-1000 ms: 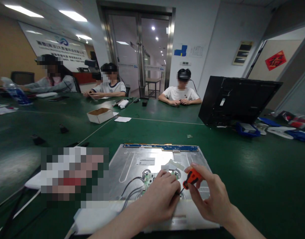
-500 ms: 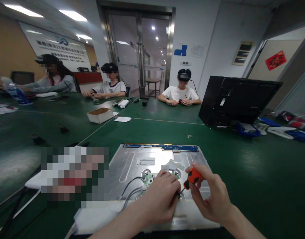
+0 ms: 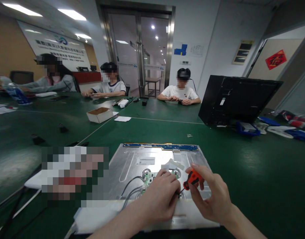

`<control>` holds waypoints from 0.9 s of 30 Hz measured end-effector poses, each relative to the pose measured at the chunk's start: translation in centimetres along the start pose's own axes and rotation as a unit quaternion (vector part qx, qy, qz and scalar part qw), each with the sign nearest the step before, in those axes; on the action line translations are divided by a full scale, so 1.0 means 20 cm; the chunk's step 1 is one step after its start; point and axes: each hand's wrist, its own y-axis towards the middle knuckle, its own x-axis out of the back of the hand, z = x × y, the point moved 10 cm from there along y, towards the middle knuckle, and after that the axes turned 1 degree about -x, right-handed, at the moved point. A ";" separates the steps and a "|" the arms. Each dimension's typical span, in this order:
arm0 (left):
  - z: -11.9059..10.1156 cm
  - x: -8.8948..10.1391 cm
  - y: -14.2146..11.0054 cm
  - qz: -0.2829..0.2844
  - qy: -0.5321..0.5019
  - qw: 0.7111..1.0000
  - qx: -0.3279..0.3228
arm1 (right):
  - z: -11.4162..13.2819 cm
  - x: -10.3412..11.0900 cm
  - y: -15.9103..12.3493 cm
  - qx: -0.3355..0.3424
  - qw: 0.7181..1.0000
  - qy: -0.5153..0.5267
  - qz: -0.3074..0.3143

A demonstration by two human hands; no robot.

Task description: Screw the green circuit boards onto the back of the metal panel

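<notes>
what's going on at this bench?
The right hand holds an orange screwdriver, its shaft angled down to the panel. The left hand rests over the green board, its fingers near the shaft. The tip is too small to make out. Three other people sit across the table.

Both forearms reach in from the bottom edge. The left hand [image 3: 164,192] lies palm down, its fingers curled under and bunched. The right hand [image 3: 212,192] is turned sideways, thumb and index finger pinching, with 1 gap between them and the palm.
</notes>
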 end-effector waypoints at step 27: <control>0.00 0.00 -0.01 -0.002 -0.003 1.000 -0.001 | 0.00 0.02 0.00 0.008 1.000 0.001 -0.014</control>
